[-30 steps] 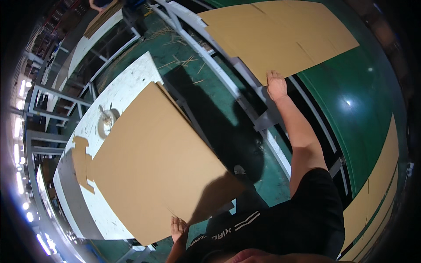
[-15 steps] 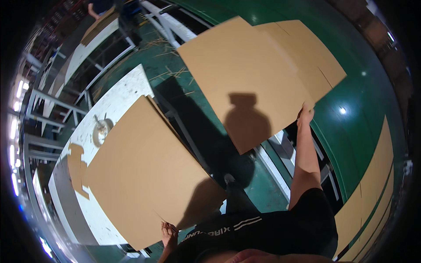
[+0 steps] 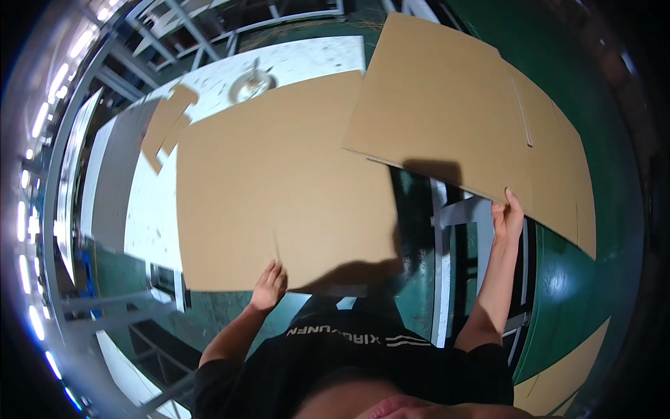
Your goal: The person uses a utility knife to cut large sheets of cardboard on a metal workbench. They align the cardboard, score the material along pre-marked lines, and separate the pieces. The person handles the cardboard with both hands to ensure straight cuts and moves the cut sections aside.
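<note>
On the white table at left lies a large brown cardboard sheet (image 3: 279, 174) with a short slit by its near edge. My left hand (image 3: 270, 285) is closed on that near edge beside the slit; its thumb is hidden. My right hand (image 3: 508, 215) grips the near edge of a second, creased cardboard sheet (image 3: 440, 98), fingers closed around the rim. This second sheet is held out to the right, and its left corner overlaps the right side of the first one.
The white table (image 3: 314, 56) carries a round bowl (image 3: 252, 85) and a cardboard scrap (image 3: 167, 126). A grey metal frame (image 3: 441, 265) stands below the right sheet. More cardboard (image 3: 565, 373) lies at lower right, by the green floor (image 3: 558, 279).
The view has turned, so the table now lies straighter before me. The right sheet has come toward the left one, closing the gap between them. Both hands keep their hold.
</note>
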### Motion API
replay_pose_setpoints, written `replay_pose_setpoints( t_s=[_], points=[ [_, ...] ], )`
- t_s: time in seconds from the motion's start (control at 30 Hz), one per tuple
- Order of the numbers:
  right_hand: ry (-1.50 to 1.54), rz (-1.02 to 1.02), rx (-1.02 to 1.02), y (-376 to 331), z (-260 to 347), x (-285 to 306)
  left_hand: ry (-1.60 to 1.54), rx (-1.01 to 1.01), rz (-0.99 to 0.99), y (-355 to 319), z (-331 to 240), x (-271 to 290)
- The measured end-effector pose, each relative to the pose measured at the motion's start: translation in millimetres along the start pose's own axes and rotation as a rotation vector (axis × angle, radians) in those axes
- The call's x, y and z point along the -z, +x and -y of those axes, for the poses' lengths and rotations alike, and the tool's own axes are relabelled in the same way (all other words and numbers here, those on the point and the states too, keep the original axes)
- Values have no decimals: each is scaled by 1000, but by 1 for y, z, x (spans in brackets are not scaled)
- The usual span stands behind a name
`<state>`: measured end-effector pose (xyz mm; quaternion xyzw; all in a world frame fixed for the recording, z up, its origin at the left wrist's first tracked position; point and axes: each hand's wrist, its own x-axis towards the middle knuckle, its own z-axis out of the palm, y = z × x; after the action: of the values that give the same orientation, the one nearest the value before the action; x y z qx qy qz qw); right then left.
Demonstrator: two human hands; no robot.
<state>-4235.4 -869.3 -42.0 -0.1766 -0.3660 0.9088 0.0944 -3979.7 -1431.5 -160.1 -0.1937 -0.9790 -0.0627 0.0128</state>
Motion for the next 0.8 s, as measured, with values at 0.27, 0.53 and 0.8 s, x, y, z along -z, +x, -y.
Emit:
replay_pose_setpoints(
  t_s=[0.27, 0.53, 0.8],
  points=[
    [-228, 46, -167, -208, -189, -69, -124, 75, -103, -6, -6, 11],
    [-167, 311, -636, -381, -365, -133, -489, 227, -229, -24, -2, -26],
    [-142, 156, -1470, -366, -409, -138, -377, 91, 151, -115, 14, -67]
  ],
)
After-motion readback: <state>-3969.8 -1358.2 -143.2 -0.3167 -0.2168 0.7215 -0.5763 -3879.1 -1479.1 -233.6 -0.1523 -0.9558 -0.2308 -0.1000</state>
